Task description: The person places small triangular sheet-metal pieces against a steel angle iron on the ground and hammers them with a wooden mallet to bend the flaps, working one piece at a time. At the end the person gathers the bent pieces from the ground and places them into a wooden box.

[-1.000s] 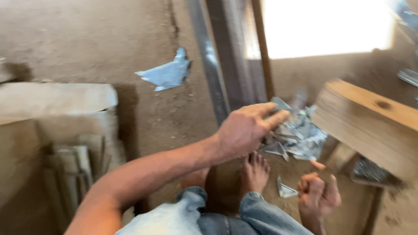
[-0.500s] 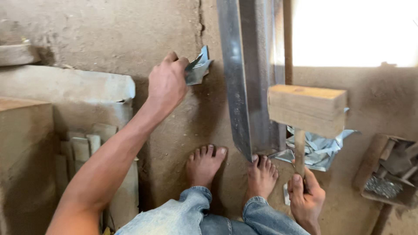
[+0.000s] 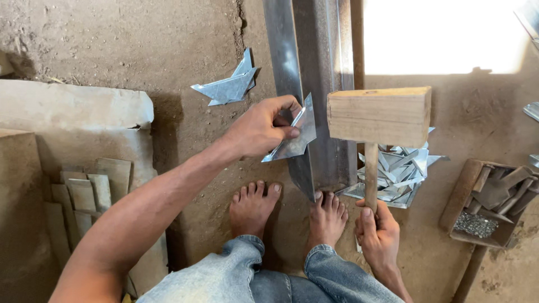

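My left hand (image 3: 261,130) grips a small folded sheet-metal piece (image 3: 295,137) and holds it against the edge of a long steel angle bar (image 3: 306,78) that runs away from me along the dirt floor. My right hand (image 3: 377,230) is closed on the handle of a wooden mallet (image 3: 379,115), its block head raised upright just right of the bar. Two more cut metal pieces (image 3: 227,87) lie on the ground beyond my left hand. My bare feet (image 3: 254,205) rest at the near end of the bar.
A pile of shiny metal offcuts (image 3: 396,174) lies behind the mallet handle. A wooden box (image 3: 485,205) with tools and small nails sits at the right. A stone slab (image 3: 73,109) and several stacked flat strips (image 3: 84,193) stand at the left.
My left hand picked a metal piece from the small heap farther out and brought it back to the bar's edge. The mallet stayed raised in my right hand.
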Tool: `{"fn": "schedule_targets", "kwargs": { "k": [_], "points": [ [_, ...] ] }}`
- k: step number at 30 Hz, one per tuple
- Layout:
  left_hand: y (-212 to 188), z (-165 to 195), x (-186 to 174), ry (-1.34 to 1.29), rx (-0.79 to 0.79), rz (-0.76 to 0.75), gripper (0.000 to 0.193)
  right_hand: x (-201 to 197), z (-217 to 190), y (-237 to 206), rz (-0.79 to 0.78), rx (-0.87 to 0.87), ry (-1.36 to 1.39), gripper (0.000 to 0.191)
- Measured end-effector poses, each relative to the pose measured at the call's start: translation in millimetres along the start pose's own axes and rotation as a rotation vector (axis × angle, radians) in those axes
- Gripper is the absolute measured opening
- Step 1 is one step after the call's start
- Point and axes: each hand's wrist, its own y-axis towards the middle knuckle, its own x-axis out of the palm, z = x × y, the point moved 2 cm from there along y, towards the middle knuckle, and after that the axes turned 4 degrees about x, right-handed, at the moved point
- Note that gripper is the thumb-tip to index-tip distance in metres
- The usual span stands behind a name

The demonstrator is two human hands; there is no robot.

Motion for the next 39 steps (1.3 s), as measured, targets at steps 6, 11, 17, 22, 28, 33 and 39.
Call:
{"fn": "schedule_targets", "kwargs": {
  "k": [6,11,17,22,28,33,39],
  "points": [
    [0,3,2,-0.066,-0.076,0.013,0.014,-6,-52,-9,0.009,-0.199,-0.115,0.027],
    [0,5,2,-0.004,-0.12,0.034,0.013,-5,-68,-11,0.009,-0.68,-0.063,0.039],
    [2,8,5,-0.059,-0.068,0.051,0.013,-1,-41,16,0.14,-0.207,-0.449,0.038],
    [2,6,3,-0.047,-0.084,0.053,0.015,-16,-57,-9,0.108,-0.452,-0.007,0.04],
    [0,6,5,0.052,-0.157,0.088,0.017,2,-47,-5,0.097,-0.662,-0.197,0.045],
    [-1,-2,8,0.033,-0.071,0.165,0.017,-6,-31,1,0.022,-0.259,-0.09,0.039],
    [4,-22,10,-0.085,0.04,0.146,0.016,-5,-28,-9,0.074,-0.684,0.199,0.048]
  ]
}}
